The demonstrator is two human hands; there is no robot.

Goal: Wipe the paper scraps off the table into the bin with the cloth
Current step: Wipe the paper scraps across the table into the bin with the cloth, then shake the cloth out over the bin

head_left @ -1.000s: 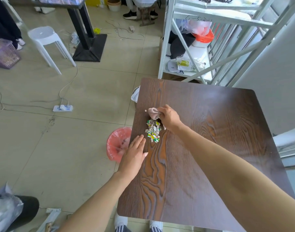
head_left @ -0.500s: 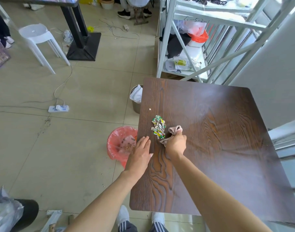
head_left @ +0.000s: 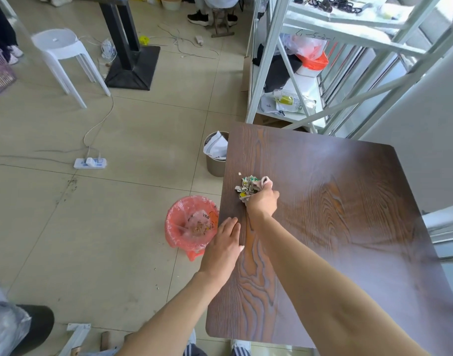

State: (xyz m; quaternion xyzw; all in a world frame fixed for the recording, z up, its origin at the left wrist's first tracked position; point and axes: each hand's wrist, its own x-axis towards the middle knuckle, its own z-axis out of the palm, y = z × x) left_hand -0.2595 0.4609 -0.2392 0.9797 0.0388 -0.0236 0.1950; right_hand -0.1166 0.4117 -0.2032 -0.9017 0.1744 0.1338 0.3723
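paper scraps (head_left: 246,187) heaped near dark wood table (head_left: 348,227) edge; tiled floor (head_left: 104,227).

White stool (head_left: 56,44), power strip (head_left: 90,163) — perhaps a metal pail (head_left: 215,163).

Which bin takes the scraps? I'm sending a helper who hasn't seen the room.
Start at the dark wooden table and look at the floor beside its left edge. Two bins stand there: pick the nearer one lined with a pink plastic bag, not the bare metal bin holding white paper.
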